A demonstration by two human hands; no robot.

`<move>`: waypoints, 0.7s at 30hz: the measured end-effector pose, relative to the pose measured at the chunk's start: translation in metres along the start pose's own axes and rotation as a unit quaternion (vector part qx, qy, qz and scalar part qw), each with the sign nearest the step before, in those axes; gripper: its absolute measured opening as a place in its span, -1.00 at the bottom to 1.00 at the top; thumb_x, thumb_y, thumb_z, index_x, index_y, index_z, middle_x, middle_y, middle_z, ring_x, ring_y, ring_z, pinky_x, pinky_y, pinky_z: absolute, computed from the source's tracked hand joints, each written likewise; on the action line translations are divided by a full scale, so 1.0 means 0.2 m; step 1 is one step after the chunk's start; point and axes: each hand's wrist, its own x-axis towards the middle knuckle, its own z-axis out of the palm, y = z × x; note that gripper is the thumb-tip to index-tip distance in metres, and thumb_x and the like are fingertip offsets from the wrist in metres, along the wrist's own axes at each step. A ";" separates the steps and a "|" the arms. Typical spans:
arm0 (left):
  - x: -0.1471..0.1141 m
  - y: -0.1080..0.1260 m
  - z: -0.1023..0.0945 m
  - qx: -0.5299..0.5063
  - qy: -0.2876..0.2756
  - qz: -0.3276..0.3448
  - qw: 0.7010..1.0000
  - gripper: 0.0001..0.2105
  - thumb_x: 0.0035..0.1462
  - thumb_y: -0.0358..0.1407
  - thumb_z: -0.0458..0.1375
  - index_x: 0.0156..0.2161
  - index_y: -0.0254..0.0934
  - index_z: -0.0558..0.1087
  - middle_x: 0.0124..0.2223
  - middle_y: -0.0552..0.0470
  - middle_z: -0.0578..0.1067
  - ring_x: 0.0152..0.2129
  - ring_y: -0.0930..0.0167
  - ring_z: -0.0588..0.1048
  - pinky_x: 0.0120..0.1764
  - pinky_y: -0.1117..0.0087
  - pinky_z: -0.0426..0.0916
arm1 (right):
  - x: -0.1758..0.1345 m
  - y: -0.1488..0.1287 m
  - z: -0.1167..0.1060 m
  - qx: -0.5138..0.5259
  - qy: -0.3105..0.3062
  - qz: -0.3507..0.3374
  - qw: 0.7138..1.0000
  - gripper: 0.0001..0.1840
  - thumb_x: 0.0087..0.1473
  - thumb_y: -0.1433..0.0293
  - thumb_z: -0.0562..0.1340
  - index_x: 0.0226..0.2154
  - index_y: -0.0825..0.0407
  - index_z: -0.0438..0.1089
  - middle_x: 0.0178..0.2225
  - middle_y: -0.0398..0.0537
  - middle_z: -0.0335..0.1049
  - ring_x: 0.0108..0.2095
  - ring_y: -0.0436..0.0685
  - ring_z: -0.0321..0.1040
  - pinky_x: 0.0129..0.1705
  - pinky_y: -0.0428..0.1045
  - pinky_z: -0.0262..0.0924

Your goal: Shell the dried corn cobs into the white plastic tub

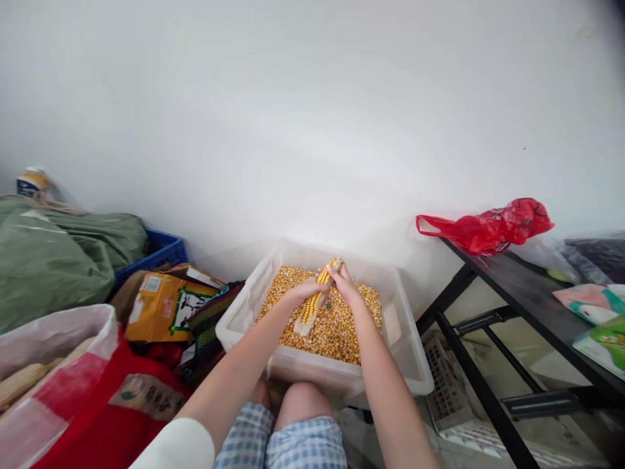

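A corn cob [310,309], partly stripped of its yellow kernels, is tilted over the plastic bin with its far end raised. My left hand [312,287] is closed around its middle from the left. Near the cob's upper end, my right hand [343,284] grips it with the fingers wrapped about it. Below both hands lies a thick layer of loose corn kernels [336,339] in the translucent white bin [405,332]. My hands hide part of the cob.
On the left stand a red and white bag [73,384] with pale cobs inside, an orange carton [159,306], a blue crate [168,251] and a green cloth sack [73,254]. At right, a black table [527,296] holds a red plastic bag [488,228]. A white wall rises behind.
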 end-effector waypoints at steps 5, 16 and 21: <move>0.01 0.00 0.00 -0.019 0.004 0.008 1.000 -0.87 -0.20 -0.38 0.06 -0.44 -0.38 0.32 -0.63 0.03 0.38 -0.72 0.43 0.36 -0.60 0.41 0.29 | 0.00 -0.02 0.02 0.018 0.005 0.011 1.000 -0.49 -0.08 0.16 0.14 -0.06 -0.17 0.01 -0.23 -0.13 0.33 -0.24 0.10 0.33 -0.22 0.10 0.25; 0.00 0.01 0.00 -0.011 0.003 0.010 1.000 -0.90 -0.21 -0.39 0.05 -0.47 -0.38 0.31 -0.65 0.04 0.37 -0.73 0.45 0.35 -0.60 0.43 0.27 | -0.05 -0.07 0.04 0.062 -0.043 -0.011 0.997 -0.50 -0.17 0.30 0.24 -0.13 -0.13 0.07 -0.22 -0.14 0.34 -0.26 0.07 0.33 -0.21 0.07 0.25; 0.02 -0.01 -0.03 -0.053 0.008 -0.018 0.998 -0.83 -0.20 -0.36 0.10 -0.41 -0.38 0.34 -0.61 0.04 0.39 -0.70 0.46 0.35 -0.56 0.42 0.29 | -0.06 -0.10 0.08 0.097 -0.049 -0.001 0.994 -0.43 -0.15 0.27 0.21 -0.06 -0.19 0.00 -0.17 -0.15 0.32 -0.23 0.07 0.33 -0.27 0.05 0.28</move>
